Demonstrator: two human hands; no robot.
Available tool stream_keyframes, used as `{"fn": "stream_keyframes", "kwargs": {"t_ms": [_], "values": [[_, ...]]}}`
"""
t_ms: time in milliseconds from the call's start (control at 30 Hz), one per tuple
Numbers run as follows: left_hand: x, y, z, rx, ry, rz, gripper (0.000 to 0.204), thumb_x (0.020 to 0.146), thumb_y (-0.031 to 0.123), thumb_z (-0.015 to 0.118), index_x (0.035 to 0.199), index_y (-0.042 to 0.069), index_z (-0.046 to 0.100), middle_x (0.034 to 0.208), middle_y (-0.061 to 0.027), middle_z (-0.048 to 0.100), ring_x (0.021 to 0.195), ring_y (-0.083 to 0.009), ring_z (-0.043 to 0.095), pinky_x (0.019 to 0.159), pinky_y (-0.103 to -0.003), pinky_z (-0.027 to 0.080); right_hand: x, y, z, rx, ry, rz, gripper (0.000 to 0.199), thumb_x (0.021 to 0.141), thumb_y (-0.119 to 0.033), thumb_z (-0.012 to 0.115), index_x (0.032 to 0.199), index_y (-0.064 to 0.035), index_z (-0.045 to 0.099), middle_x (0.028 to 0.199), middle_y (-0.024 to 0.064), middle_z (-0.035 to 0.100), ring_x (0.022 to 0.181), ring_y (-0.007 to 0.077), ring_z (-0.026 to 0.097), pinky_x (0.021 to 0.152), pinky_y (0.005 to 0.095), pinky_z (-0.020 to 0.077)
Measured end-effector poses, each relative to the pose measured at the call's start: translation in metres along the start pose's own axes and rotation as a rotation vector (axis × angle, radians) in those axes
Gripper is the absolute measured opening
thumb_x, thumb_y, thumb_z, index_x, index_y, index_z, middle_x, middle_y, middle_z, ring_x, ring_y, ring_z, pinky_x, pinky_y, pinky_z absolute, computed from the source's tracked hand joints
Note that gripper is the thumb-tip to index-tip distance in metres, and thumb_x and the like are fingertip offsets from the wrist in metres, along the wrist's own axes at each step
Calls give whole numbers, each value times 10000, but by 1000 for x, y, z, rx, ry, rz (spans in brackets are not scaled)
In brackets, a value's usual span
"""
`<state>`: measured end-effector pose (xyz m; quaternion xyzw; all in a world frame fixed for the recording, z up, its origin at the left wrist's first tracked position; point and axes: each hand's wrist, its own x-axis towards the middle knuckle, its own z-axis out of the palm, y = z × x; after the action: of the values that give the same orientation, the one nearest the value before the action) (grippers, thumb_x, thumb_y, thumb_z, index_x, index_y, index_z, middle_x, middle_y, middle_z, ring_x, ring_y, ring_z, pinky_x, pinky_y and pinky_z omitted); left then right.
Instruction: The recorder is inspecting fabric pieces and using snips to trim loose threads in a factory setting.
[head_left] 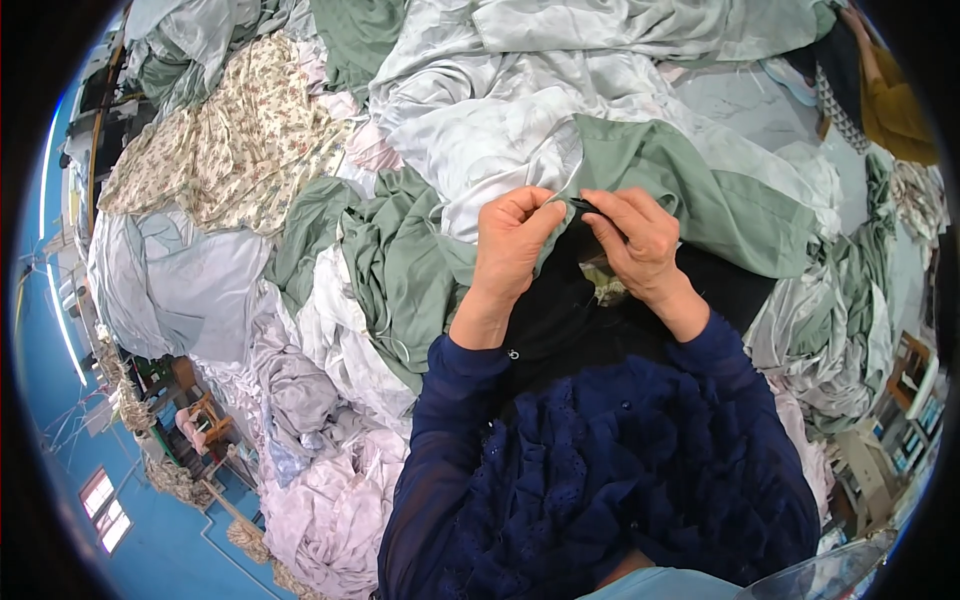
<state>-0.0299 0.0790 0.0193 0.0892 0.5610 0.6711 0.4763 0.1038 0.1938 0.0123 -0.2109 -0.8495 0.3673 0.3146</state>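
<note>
Here I see my left hand (510,240) pinching the green cloth (650,165) shut between its fingers. My right hand (640,240) is closed on a small black tool (583,205) touching that cloth's edge. Pale sheets (520,110) lie piled all around.

You worked over a support surface that was almost wholly buried; its kind could not be told. Directly on it lay a heaped pile of fabric: pale grey-white sheets (520,120) at centre top, sage green cloth (400,270) in the middle, a cream floral-print piece (240,140) at upper left, and lilac-grey cloth (330,500) at lower left. A blue floor (170,560) showed past the heap's lower left edge.
</note>
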Motion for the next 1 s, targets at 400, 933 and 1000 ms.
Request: {"fn": "stream_keyframes", "kwargs": {"t_ms": [400, 933, 1000], "values": [[1, -1, 0, 62, -10, 19, 47, 879, 21, 654, 848, -9, 672, 707, 64, 588, 596, 8, 449, 518, -174, 328, 5, 1, -4, -102, 12, -105, 288, 732, -103, 787, 1014, -114, 729, 745, 38, 599, 614, 211, 593, 534, 321, 462], [-1, 1, 2, 71, -26, 57, 52, 859, 8, 660, 811, -1, 677, 707, 69, 576, 612, 5, 435, 530, -181, 312, 15, -2, -3, 202, -104, 128, 291, 791, -13, 740, 1078, -52, 707, 794, 63, 619, 645, 166, 577, 562, 266, 445], [0, 0, 2, 86, -24, 57, 46, 857, 5, 659, 815, -3, 678, 706, 69, 575, 613, 5, 435, 530, -181, 313, 16, -2, -5, 143, -110, 69, 295, 790, -20, 744, 1080, -56, 708, 797, 64, 621, 641, 171, 582, 563, 273, 453]]}}
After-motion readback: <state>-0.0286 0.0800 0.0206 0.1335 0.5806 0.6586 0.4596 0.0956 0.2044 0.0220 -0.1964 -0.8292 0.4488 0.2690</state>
